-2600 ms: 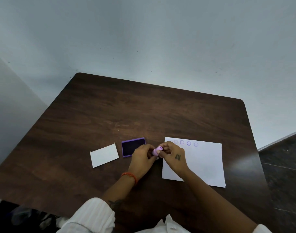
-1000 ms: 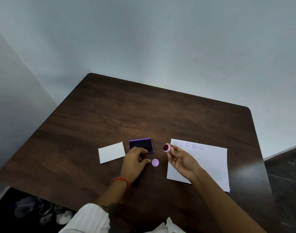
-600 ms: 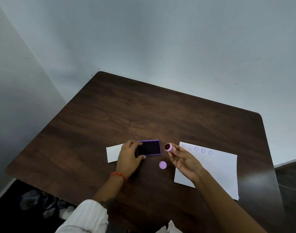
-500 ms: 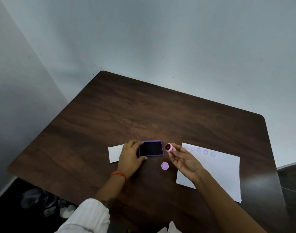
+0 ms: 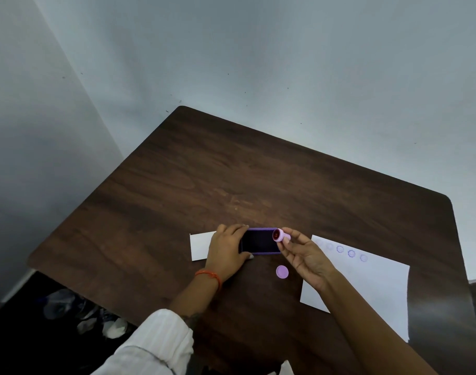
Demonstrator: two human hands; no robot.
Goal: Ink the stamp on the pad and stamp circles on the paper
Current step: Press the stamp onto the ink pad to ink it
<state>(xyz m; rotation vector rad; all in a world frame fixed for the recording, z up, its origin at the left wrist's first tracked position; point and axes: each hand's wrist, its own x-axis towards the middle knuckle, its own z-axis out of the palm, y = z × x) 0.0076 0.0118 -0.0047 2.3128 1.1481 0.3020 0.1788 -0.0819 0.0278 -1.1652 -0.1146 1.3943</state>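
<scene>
A purple ink pad [image 5: 260, 241] with a dark inked face lies on the brown table [image 5: 231, 171]. My left hand [image 5: 227, 250] grips its left end, thumb at the near edge. My right hand [image 5: 303, 253] pinches a small pink stamp [image 5: 279, 235] by its body, held on its side just above the pad's right end with its reddish face turned left. The stamp's round purple cap [image 5: 282, 272] lies on the table in front of the pad. To the right lies white paper [image 5: 372, 288] with a row of several faint purple circles [image 5: 345, 251] along its far edge.
A small white card [image 5: 200, 246] lies left of the pad, partly under my left hand. The table's left edge drops to a dark floor with some clutter [image 5: 77, 312]. Grey walls rise behind the table.
My left hand put the cap down on the table, then moved to the ink pad and took hold of it. My right hand has carried the stamp left, over the pad's right end.
</scene>
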